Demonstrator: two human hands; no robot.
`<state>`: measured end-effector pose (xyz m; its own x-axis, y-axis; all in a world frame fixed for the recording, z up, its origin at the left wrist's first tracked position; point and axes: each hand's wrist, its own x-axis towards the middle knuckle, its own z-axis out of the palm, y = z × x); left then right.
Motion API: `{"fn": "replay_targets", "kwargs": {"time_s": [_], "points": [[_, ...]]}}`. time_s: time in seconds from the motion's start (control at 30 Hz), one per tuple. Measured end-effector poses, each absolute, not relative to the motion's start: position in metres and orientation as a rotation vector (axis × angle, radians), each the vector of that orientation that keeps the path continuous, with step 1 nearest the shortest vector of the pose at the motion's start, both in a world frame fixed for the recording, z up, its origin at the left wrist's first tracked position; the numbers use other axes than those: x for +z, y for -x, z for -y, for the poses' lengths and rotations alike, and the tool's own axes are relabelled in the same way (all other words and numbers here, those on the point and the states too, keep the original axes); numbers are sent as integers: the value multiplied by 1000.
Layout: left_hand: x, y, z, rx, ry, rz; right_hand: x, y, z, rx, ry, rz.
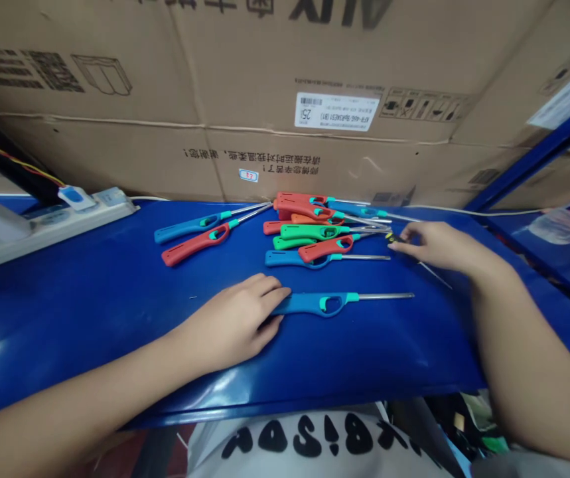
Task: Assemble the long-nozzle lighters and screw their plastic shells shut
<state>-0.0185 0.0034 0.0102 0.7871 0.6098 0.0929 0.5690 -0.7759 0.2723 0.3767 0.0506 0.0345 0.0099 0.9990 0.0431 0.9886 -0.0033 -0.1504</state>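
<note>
A blue long-necked lighter [309, 303] lies on the blue table, its metal tube pointing right. My left hand [245, 318] is closed around its handle end. At the right, my right hand [427, 244] pinches the dark and yellow handle of a screwdriver [434, 273], whose thin shaft slants down to the right. Between and beyond my hands lies a pile of red, green and blue lighters, among them a green lighter [309, 232] and a red lighter [325, 248]. Farther left, another blue lighter [190, 229] and a red lighter [192, 249] lie side by side.
A large cardboard box [245, 86] stands upright along the table's back edge. A white power strip [95, 209] with plugs sits at the left. Blue metal framing [528, 162] and a clear plastic item [566, 224] are at the right. The table's front edge is near my body.
</note>
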Motion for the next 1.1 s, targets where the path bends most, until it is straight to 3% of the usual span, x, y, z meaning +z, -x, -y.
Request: {"fn": "replay_targets", "kwargs": {"time_s": [0.27,0.4,0.53,0.63,0.83,1.1], "points": [[10,16,8,285,-2687,-743,60,-273,-22,-105,1505,1665],[2,15,8,335,-2719,-638,58,-199,-12,299,1147,1755],[-6,15,6,433,-2749,-542,44,-144,-10,1015,881,1695],[-7,15,6,452,-2789,-499,32,-121,-11,1300,765,1722],[-6,16,7,452,-2888,-541,23,-113,-14,1234,825,1887],[-19,16,-3,553,-2567,-510,45,-148,-15,1164,925,1453]]}}
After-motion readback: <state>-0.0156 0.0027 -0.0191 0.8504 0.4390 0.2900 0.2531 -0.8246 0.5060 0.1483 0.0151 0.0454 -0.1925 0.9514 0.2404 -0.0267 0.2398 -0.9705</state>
